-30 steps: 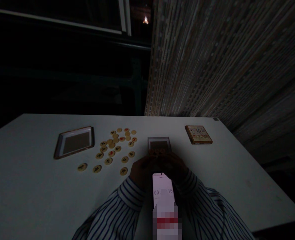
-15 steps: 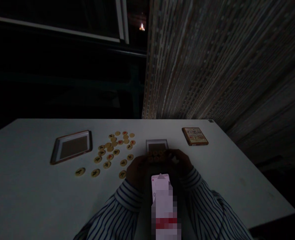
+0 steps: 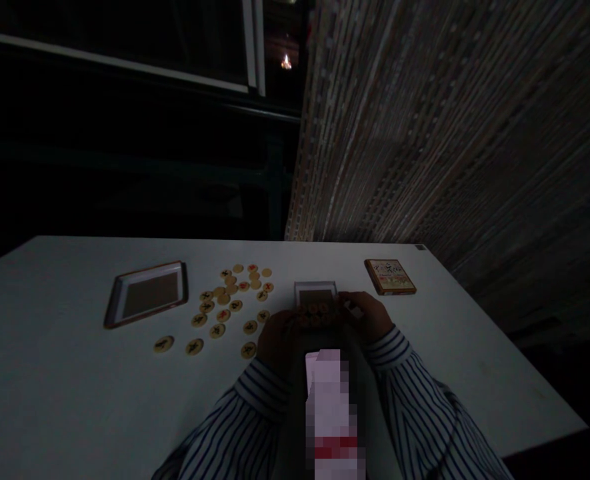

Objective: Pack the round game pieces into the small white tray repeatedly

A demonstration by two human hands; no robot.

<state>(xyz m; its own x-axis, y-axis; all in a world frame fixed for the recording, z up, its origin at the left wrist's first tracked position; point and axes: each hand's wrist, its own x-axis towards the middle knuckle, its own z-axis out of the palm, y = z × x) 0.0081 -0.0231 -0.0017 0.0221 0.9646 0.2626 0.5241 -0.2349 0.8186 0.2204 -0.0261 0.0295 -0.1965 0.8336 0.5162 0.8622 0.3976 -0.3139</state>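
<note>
A shallow open box [image 3: 315,285] sits on the table in front of me, with several round xiangqi pieces [image 3: 313,309] in rows in its near half. My left hand [image 3: 277,339] curls around the box's left near side. At the right side, my right hand [image 3: 367,315] closes its bent fingers and thumb on the box's edge; a patch of table shows between them. Deep shadow hides the fingertips of both hands. Loose xiangqi pieces [image 3: 217,331], some marked in black and some in red, lie spread to the left of the box.
A lit phone [image 3: 327,393], partly pixelated, lies between my forearms. At the left is an open tray-like lid [image 3: 111,313]. A flat printed box [image 3: 391,276] lies at the right. The white table [image 3: 75,400] ends before a string curtain [image 3: 365,133] and a dark window.
The view has shifted slightly, so things on the table appear a little further right. Both hands stay at the box, and the loose pieces keep their layout.
</note>
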